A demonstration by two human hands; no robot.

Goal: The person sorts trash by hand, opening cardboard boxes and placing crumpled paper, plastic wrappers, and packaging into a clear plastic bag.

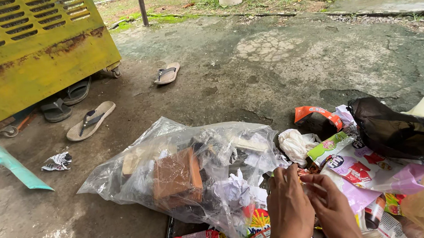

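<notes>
Crinkled clear plastic bag [175, 171] slumps on rough concrete, a brown block inside. Right of it, left hand [289, 208] and right hand [334, 209] meet over glossy wrappers [356, 169], fingertips pinched, perhaps on a thin scrap. Farther right, shiny black bag [410, 133].
</notes>
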